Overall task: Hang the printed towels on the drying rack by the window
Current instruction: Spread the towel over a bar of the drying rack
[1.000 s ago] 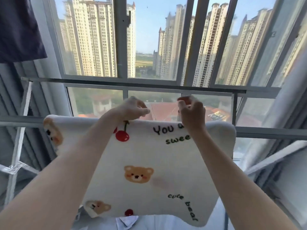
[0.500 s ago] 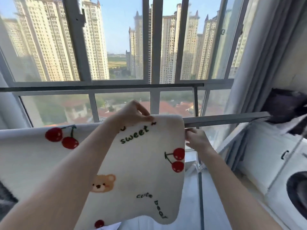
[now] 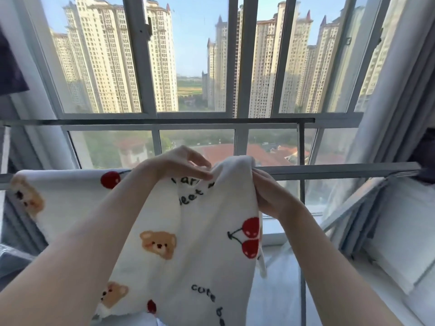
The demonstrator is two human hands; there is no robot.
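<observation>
Head camera looks down two bare forearms to a white printed towel (image 3: 188, 231), patterned with bears, cherries and lettering, draped over the near rail of the drying rack (image 3: 329, 170) in front of the window (image 3: 188, 67). Its left part lies flat over the rail, while the right corner is bunched up into a peak between the hands. The left hand (image 3: 181, 165) rests on the top fold with fingers curled, pinching the cloth near the lettering. The right hand (image 3: 268, 196) grips the towel's right edge just below the rail, fingers wrapped into the fabric.

The towel looks soft, fluffy and light, probably limp enough to sag and crease wherever it is not supported, and not fragile. It should slide easily along the smooth rail, so it could slip off if one side hangs much longer. The sensible hold is at the top fold and the side hem, pulling the bunched corner outward along the rail to flatten it.
</observation>
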